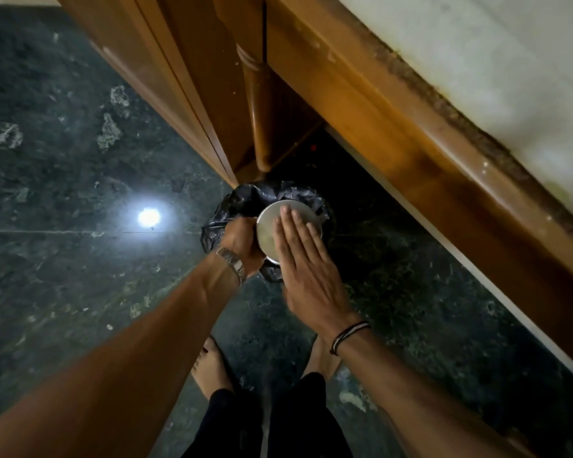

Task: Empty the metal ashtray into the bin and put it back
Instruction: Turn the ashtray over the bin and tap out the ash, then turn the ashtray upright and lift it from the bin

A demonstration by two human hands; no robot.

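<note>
The round metal ashtray (268, 223) is turned bottom-up over a small bin lined with a black plastic bag (245, 196) on the floor. My left hand (240, 241) grips the ashtray's left rim. My right hand (300, 256) lies flat with fingers stretched out against the ashtray's upturned base. The bin's inside and whatever the ashtray held are hidden under the ashtray and my hands.
A wooden table (377, 133) with a turned leg (258, 104) stands over and behind the bin; its edge runs diagonally to the lower right. Wooden furniture panels (153, 71) rise at the left. Dark green marble floor (63, 160) spreads left. My bare feet (212, 361) are below.
</note>
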